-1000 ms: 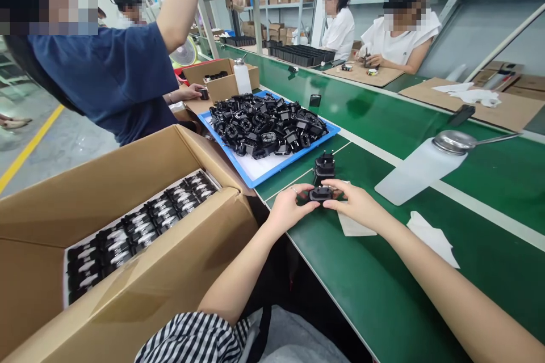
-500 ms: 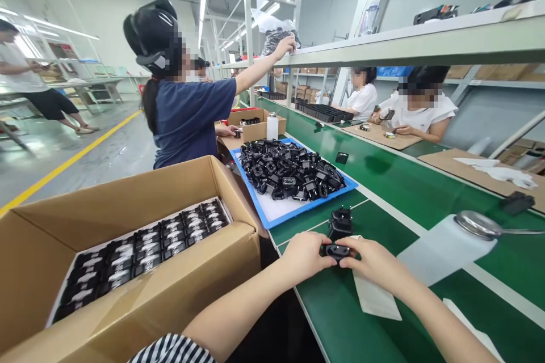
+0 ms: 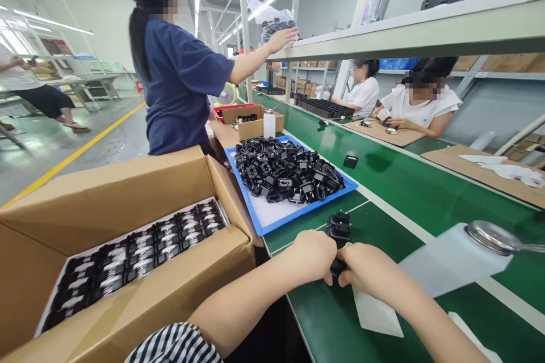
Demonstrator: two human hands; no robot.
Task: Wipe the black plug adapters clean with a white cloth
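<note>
My left hand (image 3: 314,253) and my right hand (image 3: 365,264) are closed together over a black two-pin plug housing (image 3: 338,270) above the green bench. Knuckles hide most of the housing, so its pins do not show. Just beyond my fingers stand black plug housings (image 3: 339,227), pins upward, close together. A white paper sheet (image 3: 377,311) lies under my right forearm. Farther off, a blue-rimmed tray (image 3: 272,229) bears a heap of black plug housings (image 3: 289,173).
An open cardboard box (image 3: 170,289) at left holds rows of black parts (image 3: 140,255). A translucent bottle with a metal cap (image 3: 455,258) is right of my hands. Past the tray stands a white bottle (image 3: 269,123). A co-worker in navy (image 3: 183,79) reaches to the overhead shelf (image 3: 383,39).
Both my hands have turned over the plug housing, and my fingers now cover more of it. The co-worker in navy has risen higher, one hand still at the shelf. My view has shifted slightly.
</note>
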